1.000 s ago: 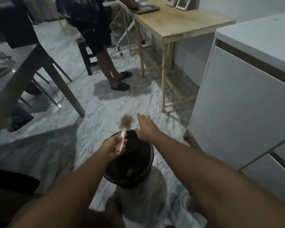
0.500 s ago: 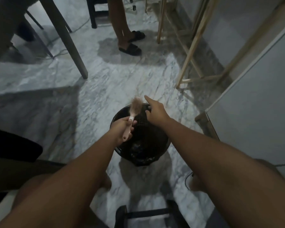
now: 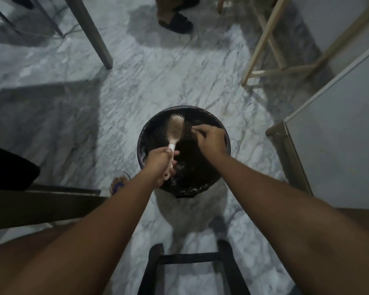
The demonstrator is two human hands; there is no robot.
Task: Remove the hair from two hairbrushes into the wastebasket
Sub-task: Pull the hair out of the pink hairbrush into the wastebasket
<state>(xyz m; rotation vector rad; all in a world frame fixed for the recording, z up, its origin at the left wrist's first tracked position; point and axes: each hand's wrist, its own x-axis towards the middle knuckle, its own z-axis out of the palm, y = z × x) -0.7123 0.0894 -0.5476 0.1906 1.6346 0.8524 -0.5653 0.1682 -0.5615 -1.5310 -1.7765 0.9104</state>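
A black round wastebasket [image 3: 146, 129] stands on the marble floor below me, lined with a dark bag. My left hand [image 3: 159, 165] grips the pale pink handle of a hairbrush [image 3: 176, 129], whose head is matted with brownish hair and hangs over the basket's opening. My right hand [image 3: 211, 140] hovers over the basket just right of the brush head, fingers curled and pinched together near the bristles. Whether it holds hair I cannot tell. Only one hairbrush is in view.
A black stool frame [image 3: 190, 265] stands under me at the bottom. A white cabinet [image 3: 339, 135] is on the right, wooden table legs [image 3: 262, 45] at the back right, a grey table leg [image 3: 92, 33] at the back left. Another person's sandalled foot [image 3: 176, 21] is at the top.
My view has tilted further down over the basket. The brush has moved from the basket's rim to above its opening, and my right hand has curled in beside the brush head.
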